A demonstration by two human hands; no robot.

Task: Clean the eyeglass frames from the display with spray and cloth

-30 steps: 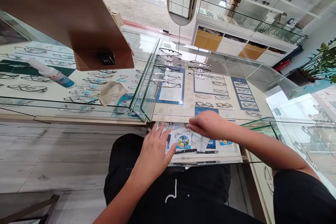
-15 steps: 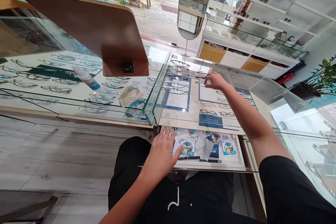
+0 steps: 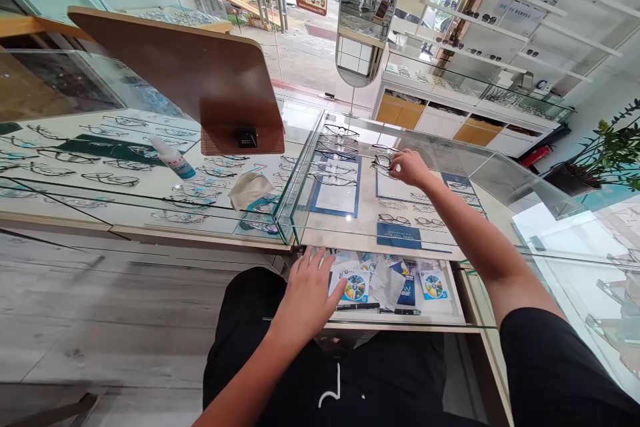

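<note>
My right hand [image 3: 410, 169] reaches across the glass display case [image 3: 325, 233], its fingers pinched on the temple side of a pair of dark-framed eyeglasses [image 3: 383, 161]. Behind that pair lies another pair of eyeglasses [image 3: 384, 149]. My left hand [image 3: 311, 287] lies flat with its fingers spread, at the left front edge of the open drawer [image 3: 453, 300] and against the case's front. Nothing is held in it. Inside the drawer are round-printed cards [image 3: 355, 287], a crumpled white wrapper [image 3: 387, 285] and black pens [image 3: 400, 311].
Left of the case, a brown-backed stand mirror or panel [image 3: 190, 73], a spray bottle [image 3: 173, 157] and a beige cloth [image 3: 251, 191] rest on a glass counter over rows of eyeglasses. An oval mirror [image 3: 363, 27] stands beyond. A potted plant [image 3: 575, 173] is at the right.
My right hand has shifted slightly down, and the eyeglasses at its fingertips now show more upright. My left hand stays in place. The view has tilted slightly.
</note>
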